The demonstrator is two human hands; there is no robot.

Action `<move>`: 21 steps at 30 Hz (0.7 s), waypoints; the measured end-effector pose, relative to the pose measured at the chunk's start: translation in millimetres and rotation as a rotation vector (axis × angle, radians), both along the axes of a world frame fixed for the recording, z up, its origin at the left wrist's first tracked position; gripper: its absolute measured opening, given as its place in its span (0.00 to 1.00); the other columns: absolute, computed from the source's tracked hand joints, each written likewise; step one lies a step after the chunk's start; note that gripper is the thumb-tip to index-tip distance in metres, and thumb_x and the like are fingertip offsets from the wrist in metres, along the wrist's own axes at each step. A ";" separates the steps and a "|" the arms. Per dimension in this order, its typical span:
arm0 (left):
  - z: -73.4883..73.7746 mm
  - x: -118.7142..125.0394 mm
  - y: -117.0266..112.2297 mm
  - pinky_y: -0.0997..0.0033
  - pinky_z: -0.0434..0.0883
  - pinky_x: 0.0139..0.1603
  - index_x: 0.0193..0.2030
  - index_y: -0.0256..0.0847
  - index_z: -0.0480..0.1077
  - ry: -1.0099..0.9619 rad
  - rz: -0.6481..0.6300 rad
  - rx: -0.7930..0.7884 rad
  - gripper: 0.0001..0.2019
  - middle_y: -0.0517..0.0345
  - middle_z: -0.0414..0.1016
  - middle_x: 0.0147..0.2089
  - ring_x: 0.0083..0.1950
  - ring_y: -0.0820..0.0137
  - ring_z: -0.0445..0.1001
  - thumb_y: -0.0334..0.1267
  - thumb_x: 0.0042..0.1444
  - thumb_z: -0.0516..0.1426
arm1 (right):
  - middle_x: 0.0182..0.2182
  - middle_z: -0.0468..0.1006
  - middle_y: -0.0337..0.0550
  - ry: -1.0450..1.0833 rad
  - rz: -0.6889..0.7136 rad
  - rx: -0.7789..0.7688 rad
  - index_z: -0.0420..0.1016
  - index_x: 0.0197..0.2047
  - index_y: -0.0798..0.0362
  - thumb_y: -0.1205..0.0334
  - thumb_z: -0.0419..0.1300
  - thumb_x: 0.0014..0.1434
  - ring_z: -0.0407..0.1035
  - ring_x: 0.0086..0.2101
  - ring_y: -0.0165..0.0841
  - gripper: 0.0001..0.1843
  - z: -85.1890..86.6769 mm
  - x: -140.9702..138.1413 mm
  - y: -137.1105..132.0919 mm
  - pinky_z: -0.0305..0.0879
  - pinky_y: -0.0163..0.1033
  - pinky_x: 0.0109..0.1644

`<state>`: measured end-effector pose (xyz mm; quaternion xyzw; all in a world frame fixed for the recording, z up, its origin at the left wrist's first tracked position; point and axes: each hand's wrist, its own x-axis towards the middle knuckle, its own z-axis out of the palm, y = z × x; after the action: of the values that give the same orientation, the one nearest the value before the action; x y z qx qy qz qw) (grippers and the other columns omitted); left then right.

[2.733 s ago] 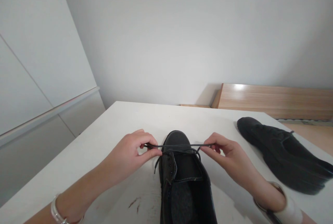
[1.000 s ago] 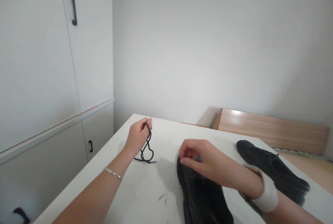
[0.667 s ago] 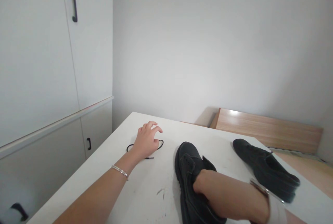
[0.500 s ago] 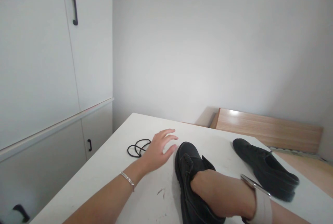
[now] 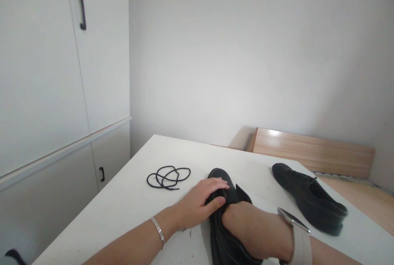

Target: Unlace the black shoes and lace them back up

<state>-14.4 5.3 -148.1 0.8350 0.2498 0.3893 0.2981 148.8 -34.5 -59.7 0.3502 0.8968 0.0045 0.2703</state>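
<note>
A black leather shoe stands on the white table, toe pointing away from me. My left hand rests on the shoe's toe and left side, fingers curved over it. My right hand reaches into the shoe's opening; its fingers are hidden inside and only the back of the hand and the wrist with a white-strapped watch show. A loose black shoelace lies coiled on the table to the left of the shoe, touched by neither hand.
A second black shoe lies on the table at the right. White cupboards with black handles stand at the left. A wooden board leans along the wall behind the table.
The lace, earlier stretched between both hands over the shoe, was carried left and laid on the table. My left hand came back onto the shoe's toe. My right hand went into the shoe.
</note>
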 end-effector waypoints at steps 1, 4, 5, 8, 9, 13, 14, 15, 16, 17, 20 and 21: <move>0.7 -0.2 -0.2 0.57 0.60 0.70 0.62 0.44 0.69 -0.001 -0.001 0.000 0.21 0.49 0.72 0.65 0.68 0.60 0.66 0.50 0.70 0.49 | 0.31 0.84 0.60 -0.003 -0.003 -0.002 0.82 0.36 0.65 0.81 0.61 0.46 0.81 0.31 0.48 0.13 -1.0 0.6 0.3 0.65 0.37 0.26; 1.7 -0.1 -0.3 0.57 0.60 0.70 0.62 0.44 0.69 -0.002 -0.001 -0.004 0.20 0.49 0.72 0.65 0.68 0.60 0.66 0.49 0.69 0.50 | 0.32 0.84 0.62 0.005 -0.019 -0.016 0.82 0.37 0.67 0.81 0.61 0.47 0.81 0.33 0.50 0.13 -2.3 1.6 0.3 0.64 0.38 0.25; 1.7 0.1 -0.2 0.57 0.60 0.70 0.62 0.44 0.69 -0.001 0.000 -0.005 0.20 0.49 0.72 0.65 0.68 0.60 0.65 0.49 0.69 0.50 | 0.33 0.84 0.62 0.013 -0.021 -0.019 0.82 0.37 0.67 0.81 0.61 0.48 0.81 0.34 0.51 0.13 -2.3 1.7 0.1 0.64 0.38 0.26; 0.9 0.8 0.3 0.58 0.59 0.71 0.62 0.43 0.69 0.003 -0.001 -0.018 0.20 0.49 0.71 0.65 0.68 0.60 0.65 0.49 0.69 0.51 | 0.33 0.84 0.63 0.028 -0.026 -0.029 0.82 0.37 0.68 0.81 0.61 0.48 0.81 0.34 0.51 0.12 -0.8 2.1 -1.0 0.64 0.38 0.26; 0.4 0.9 0.6 0.58 0.58 0.71 0.62 0.43 0.69 0.004 -0.002 -0.024 0.20 0.49 0.71 0.65 0.69 0.60 0.64 0.49 0.69 0.51 | 0.33 0.84 0.62 0.029 -0.030 -0.033 0.82 0.37 0.67 0.81 0.60 0.49 0.81 0.34 0.50 0.12 0.1 2.6 -1.4 0.63 0.38 0.27; -1.4 0.4 1.6 0.58 0.58 0.71 0.63 0.43 0.68 0.005 -0.001 -0.036 0.21 0.49 0.71 0.66 0.69 0.61 0.63 0.49 0.69 0.51 | 0.35 0.84 0.57 0.103 -0.091 -0.049 0.81 0.38 0.63 0.81 0.58 0.50 0.81 0.35 0.46 0.14 2.4 8.4 -2.9 0.63 0.36 0.28; -1.5 0.3 1.7 0.58 0.58 0.71 0.63 0.43 0.68 0.006 -0.001 -0.036 0.21 0.50 0.71 0.66 0.69 0.61 0.63 0.49 0.69 0.51 | 0.35 0.84 0.55 0.149 -0.123 -0.052 0.81 0.38 0.61 0.80 0.57 0.51 0.81 0.35 0.44 0.15 1.7 10.8 -3.1 0.62 0.35 0.28; -1.5 0.2 1.7 0.59 0.58 0.71 0.63 0.44 0.68 0.007 -0.002 -0.038 0.20 0.50 0.71 0.66 0.69 0.61 0.63 0.49 0.69 0.51 | 0.35 0.84 0.53 0.200 -0.159 -0.051 0.80 0.38 0.59 0.80 0.56 0.53 0.80 0.34 0.43 0.15 0.2 13.3 -3.1 0.62 0.35 0.28; -1.3 0.3 1.6 0.59 0.57 0.71 0.63 0.44 0.68 0.007 -0.002 -0.038 0.20 0.50 0.71 0.66 0.69 0.62 0.63 0.49 0.69 0.51 | 0.35 0.84 0.51 0.246 -0.195 -0.045 0.80 0.38 0.57 0.78 0.55 0.54 0.80 0.34 0.42 0.14 -2.1 15.8 -3.1 0.61 0.35 0.28; -1.0 0.5 1.3 0.59 0.57 0.71 0.63 0.43 0.68 0.008 -0.003 -0.039 0.20 0.50 0.71 0.66 0.69 0.62 0.63 0.49 0.70 0.51 | 0.34 0.84 0.49 0.283 -0.229 -0.032 0.79 0.37 0.56 0.76 0.55 0.55 0.80 0.33 0.41 0.13 -5.1 18.1 -3.0 0.61 0.35 0.29; -0.1 1.3 0.4 0.59 0.57 0.71 0.62 0.42 0.68 0.006 -0.003 -0.041 0.21 0.49 0.71 0.66 0.69 0.62 0.64 0.49 0.69 0.51 | 0.34 0.83 0.45 0.375 -0.271 0.053 0.77 0.36 0.53 0.73 0.57 0.56 0.78 0.34 0.42 0.10 -14.9 23.2 -3.8 0.63 0.38 0.33; 0.0 1.5 0.3 0.58 0.58 0.71 0.62 0.42 0.68 0.005 -0.002 -0.039 0.21 0.49 0.71 0.66 0.69 0.62 0.64 0.49 0.69 0.51 | 0.35 0.83 0.44 0.401 -0.261 0.086 0.76 0.36 0.52 0.72 0.57 0.55 0.78 0.34 0.42 0.09 -17.1 24.4 -4.7 0.64 0.39 0.34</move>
<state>-12.9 5.6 -148.2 0.8303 0.2570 0.3819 0.3140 173.2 -39.2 -76.9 0.4681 0.8787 -0.0617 0.0699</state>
